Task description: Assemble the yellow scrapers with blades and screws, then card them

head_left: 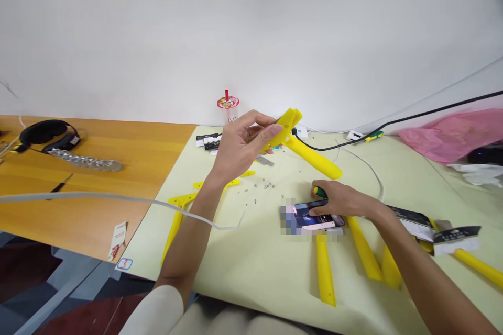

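My left hand (245, 138) is closed around the head of a yellow plastic tool with a long handle (314, 157), raised above the table. The handle points down to the right. My right hand (341, 199) rests over a phone (318, 215) with a lit screen, a finger touching the glass. The same hand grips a green-and-yellow handle, like a screwdriver's (320, 192); its far end is hidden. Several small metal screws or nuts (267, 185) are scattered on the table between my arms. Thin metal blades (264, 160) lie beneath my left hand.
More yellow parts lie left (183, 200) and right (325, 277) on the pale table. Black-and-white packages (411, 222), a pink bag (459, 133) and a black cable (432, 115) are to the right. A lidded cup (228, 102) stands by the wall. A white cable (157, 200) crosses left.
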Demonstrator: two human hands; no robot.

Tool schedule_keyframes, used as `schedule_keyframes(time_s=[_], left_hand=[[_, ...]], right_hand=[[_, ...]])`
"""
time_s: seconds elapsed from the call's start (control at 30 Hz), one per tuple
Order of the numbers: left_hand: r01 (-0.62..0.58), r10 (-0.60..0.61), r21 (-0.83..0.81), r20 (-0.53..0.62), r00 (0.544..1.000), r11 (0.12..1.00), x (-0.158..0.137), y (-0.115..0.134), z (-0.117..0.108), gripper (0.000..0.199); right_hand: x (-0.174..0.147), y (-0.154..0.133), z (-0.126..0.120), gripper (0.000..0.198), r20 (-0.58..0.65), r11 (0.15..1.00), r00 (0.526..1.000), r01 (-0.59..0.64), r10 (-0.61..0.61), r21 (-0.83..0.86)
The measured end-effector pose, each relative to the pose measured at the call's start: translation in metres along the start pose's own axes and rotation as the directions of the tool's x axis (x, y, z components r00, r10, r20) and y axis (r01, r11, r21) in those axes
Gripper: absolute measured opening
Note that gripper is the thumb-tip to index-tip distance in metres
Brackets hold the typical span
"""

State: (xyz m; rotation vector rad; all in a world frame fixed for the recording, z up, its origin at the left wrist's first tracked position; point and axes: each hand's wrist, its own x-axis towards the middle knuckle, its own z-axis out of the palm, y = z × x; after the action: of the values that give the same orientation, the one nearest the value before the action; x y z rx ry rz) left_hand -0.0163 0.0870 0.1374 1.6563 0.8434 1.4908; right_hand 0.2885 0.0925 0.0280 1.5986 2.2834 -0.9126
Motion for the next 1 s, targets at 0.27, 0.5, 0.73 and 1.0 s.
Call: schedule_keyframes(time_s=[0.27, 0.5, 0.73, 1.0], left_hand=[[-0.008, 0.007, -0.019, -0.055, 0.998, 1.000, -0.002, 0.007, -0.001, 0.036], [-0.130, 0.119, -0.031, -0.228, 0.966, 0.991, -0.001, 0.013, -0.004, 0.038], [-0.158, 0.112, -0.097, -0.364, 0.925, 0.983, 0.002, 0.013, -0.008, 0.040], [-0.149, 0.095, -0.117, -0.376, 0.922, 0.982, 0.004, 0.012, -0.012, 0.042]], right_hand=[[-0.015, -0.038, 0.010, 0.063, -0.083, 0.974, 0.979, 0.171, -0.185, -0.152], [-0.023, -0.065, 0.016, 0.046, 0.014, 0.920, 0.968, 0.243, -0.252, -0.308], [-0.022, -0.054, 0.007, 0.040, -0.135, 0.940, 0.967, 0.168, -0.215, -0.297], [-0.021, 0.028, -0.046, 0.058, -0.630, 0.981, 0.776, 0.094, 0.034, 0.169]])
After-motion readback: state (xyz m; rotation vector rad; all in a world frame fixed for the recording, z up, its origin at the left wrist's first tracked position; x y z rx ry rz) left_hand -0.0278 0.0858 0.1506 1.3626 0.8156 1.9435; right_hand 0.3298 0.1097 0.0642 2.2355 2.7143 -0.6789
